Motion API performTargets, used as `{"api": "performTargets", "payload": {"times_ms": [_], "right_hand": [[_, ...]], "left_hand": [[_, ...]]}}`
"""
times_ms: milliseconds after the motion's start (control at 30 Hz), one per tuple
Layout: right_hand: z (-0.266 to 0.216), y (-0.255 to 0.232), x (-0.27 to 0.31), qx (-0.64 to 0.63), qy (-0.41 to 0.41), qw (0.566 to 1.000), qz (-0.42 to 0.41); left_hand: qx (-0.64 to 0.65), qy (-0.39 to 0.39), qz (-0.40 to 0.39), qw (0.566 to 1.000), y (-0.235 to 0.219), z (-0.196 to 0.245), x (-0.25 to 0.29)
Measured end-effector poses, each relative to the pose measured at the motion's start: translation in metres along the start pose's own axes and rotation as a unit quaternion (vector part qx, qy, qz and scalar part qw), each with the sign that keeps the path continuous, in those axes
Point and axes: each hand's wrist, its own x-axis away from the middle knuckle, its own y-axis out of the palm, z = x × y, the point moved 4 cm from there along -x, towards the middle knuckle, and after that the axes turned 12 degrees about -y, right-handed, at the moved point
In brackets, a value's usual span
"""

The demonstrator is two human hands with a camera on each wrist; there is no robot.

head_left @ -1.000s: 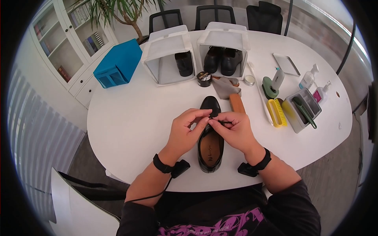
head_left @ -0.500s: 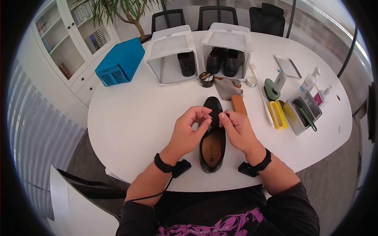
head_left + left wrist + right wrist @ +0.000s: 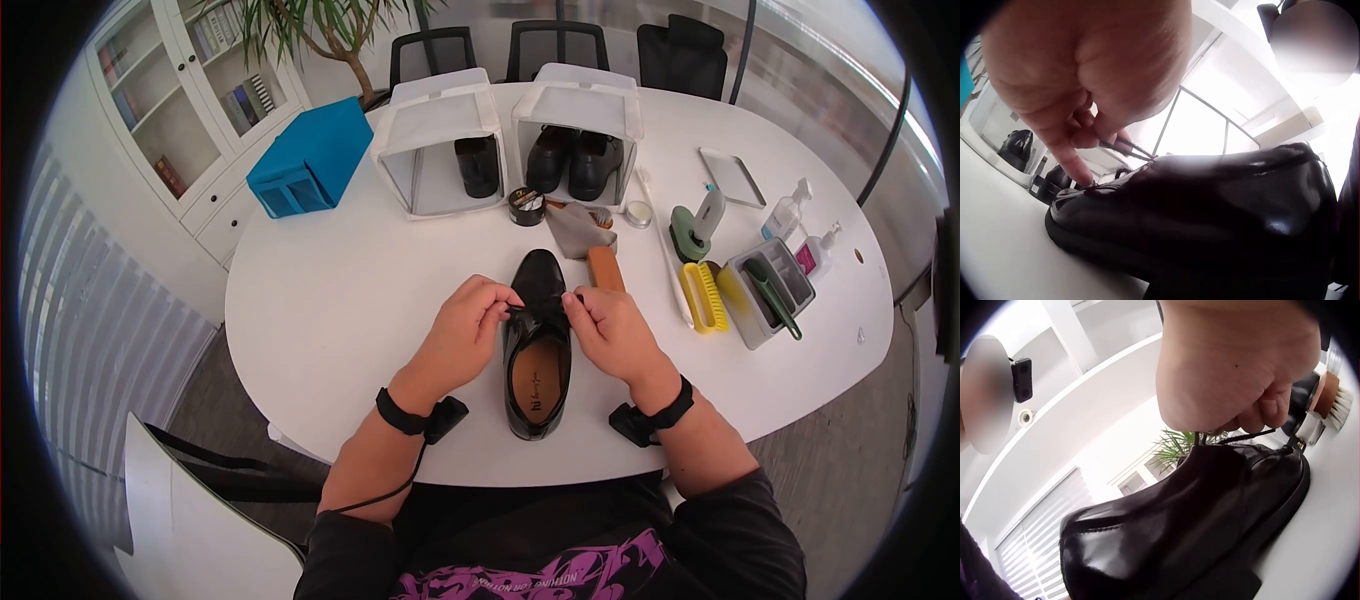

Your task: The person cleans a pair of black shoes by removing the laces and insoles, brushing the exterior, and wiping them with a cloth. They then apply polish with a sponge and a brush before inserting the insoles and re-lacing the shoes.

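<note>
A glossy black lace-up shoe (image 3: 537, 380) stands upright on the table with its toe pointing away from the person. At its left side, the left hand (image 3: 462, 335) pinches a dark lace (image 3: 1127, 150) between thumb and fingers, seen stretched above the shoe in the left wrist view. Across from it, the right hand (image 3: 615, 335) has its fingers curled round another part of the lace (image 3: 1247, 435), close over the shoe's throat. The knot area between the hands is too small to make out.
Two white boxes (image 3: 440, 112) holding black shoes (image 3: 594, 165) stand at the back beside a blue case (image 3: 312, 155). To the right lie a wooden brush (image 3: 604, 268), a grey cloth (image 3: 578, 232), a yellow brush (image 3: 705, 297), a grey caddy (image 3: 752, 318) and pump bottles (image 3: 786, 210).
The hands came apart from over the shoe's front; the left moved out to the left and now draws a lace, while the right stayed near the shoe's right side.
</note>
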Motion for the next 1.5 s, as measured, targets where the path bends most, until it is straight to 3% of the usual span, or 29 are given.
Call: {"api": "performTargets", "payload": {"times_ms": [200,533,800,1133,1233,1367,1433,1500], "right_hand": [[0.006,-0.007,0.002,-0.025,-0.061,0.996,-0.056],[0.020,-0.012,0.007,-0.060,-0.039,0.996,-0.053],[0.029,-0.013,0.011,-0.106,0.040,0.991,-0.068],[0.035,-0.015,0.013,-0.139,0.064,0.986,-0.067],[0.037,-0.014,0.012,-0.165,0.093,0.979,-0.077],[0.040,-0.021,0.011,-0.188,0.059,0.980,-0.038],[0.045,-0.028,0.013,-0.195,0.041,0.980,-0.008],[0.051,-0.035,0.013,-0.181,0.012,0.982,0.053]], "left_hand": [[0.012,-0.010,-0.015,1.000,-0.004,-0.001,0.001],[-0.002,-0.011,-0.048,0.999,-0.007,-0.005,0.003],[-0.022,-0.009,-0.055,0.998,-0.012,-0.004,0.006],[-0.076,-0.015,-0.078,0.994,-0.018,-0.003,0.007],[-0.027,-0.009,-0.082,0.996,-0.014,-0.016,0.004],[-0.012,-0.004,-0.047,0.999,-0.014,-0.025,-0.005],[0.017,-0.031,0.044,0.998,-0.017,-0.032,-0.008],[0.022,-0.007,0.038,0.999,-0.019,-0.027,-0.006]]}}
